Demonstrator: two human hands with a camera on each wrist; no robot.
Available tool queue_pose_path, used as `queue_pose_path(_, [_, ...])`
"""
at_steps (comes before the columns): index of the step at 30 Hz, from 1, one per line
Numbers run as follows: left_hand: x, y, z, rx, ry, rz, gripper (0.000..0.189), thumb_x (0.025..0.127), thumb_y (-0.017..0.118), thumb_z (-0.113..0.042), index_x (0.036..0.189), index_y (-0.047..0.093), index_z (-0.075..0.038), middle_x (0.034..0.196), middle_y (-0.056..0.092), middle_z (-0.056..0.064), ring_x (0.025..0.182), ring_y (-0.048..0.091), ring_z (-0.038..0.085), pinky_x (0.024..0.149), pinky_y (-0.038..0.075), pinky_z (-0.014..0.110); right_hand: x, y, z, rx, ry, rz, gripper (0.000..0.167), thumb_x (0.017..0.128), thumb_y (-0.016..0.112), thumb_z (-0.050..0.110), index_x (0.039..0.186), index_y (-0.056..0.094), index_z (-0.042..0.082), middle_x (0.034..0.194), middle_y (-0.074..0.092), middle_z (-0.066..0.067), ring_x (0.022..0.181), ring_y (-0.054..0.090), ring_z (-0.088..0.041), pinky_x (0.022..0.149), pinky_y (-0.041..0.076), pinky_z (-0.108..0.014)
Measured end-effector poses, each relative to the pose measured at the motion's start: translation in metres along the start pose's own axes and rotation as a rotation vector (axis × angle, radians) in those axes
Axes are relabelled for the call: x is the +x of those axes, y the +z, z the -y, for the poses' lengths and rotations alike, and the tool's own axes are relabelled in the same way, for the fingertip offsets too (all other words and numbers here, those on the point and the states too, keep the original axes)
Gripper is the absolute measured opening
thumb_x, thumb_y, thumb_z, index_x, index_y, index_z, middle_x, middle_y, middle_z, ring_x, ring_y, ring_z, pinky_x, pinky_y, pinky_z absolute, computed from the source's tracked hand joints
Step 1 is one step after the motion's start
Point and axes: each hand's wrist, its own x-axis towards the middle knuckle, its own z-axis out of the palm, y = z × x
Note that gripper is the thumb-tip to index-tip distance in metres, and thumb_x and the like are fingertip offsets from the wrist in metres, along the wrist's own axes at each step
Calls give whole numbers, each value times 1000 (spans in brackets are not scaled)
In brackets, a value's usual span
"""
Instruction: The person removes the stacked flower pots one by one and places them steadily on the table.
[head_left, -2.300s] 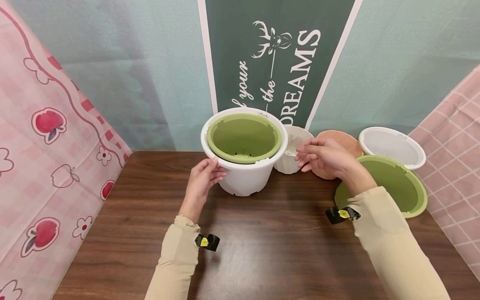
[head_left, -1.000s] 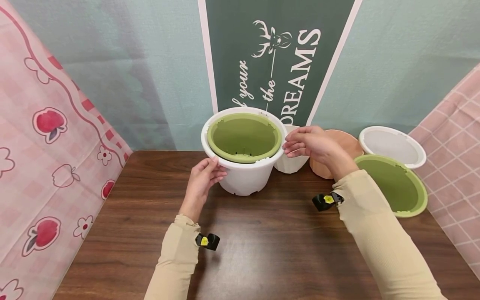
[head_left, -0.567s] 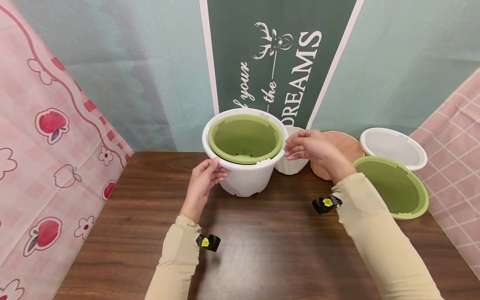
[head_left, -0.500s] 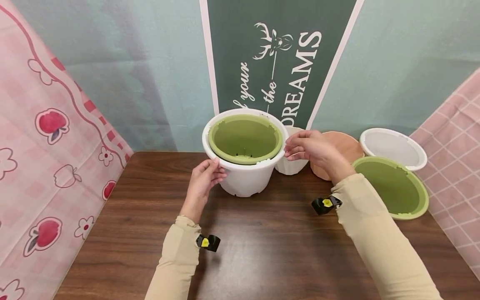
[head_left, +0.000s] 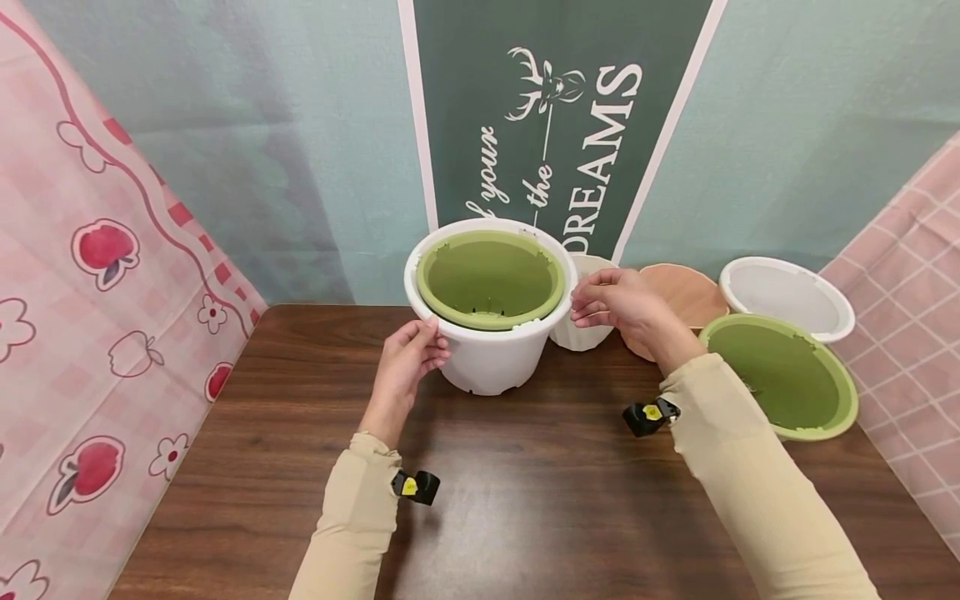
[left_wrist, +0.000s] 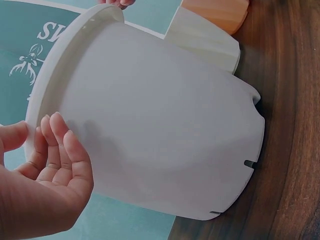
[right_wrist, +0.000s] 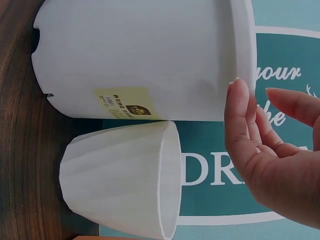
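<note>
A large white flower pot [head_left: 487, 362] stands upright on the table, with a green flower pot [head_left: 491, 275] nested inside it. My left hand [head_left: 408, 358] pinches the white pot's left front rim, thumb on the outer edge and fingers beneath, as the left wrist view shows. At the right side of that rim is my right hand [head_left: 622, 304], its fingers loosely bent and the thumb [right_wrist: 292, 102] standing apart from them. Its fingertips are at or very near the rim; whether they touch cannot be told. Behind it, a small white ribbed pot [right_wrist: 117, 180] is partly hidden.
To the right stand an orange pot [head_left: 686, 292], another white pot [head_left: 783, 296] at the back and another green pot [head_left: 783, 379] in front of it. Brown wooden table [head_left: 525, 500] lies before me. Fabric hangs behind and on both sides.
My right hand has moved left from over the small white pot to the large pot's rim, then shifted slightly down. My left hand and the nested pots have stayed put.
</note>
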Motion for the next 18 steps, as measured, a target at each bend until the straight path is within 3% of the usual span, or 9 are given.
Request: queue_pose_path(18, [0, 1, -2, 21, -10, -2, 19, 94, 51, -12, 76, 52, -6, 65, 56, 2, 53, 55, 10, 51, 46, 19, 3, 6, -4, 8, 17, -59, 16, 86, 55, -4, 95, 42, -5, 73, 57, -8, 62, 62, -14, 65, 54, -28])
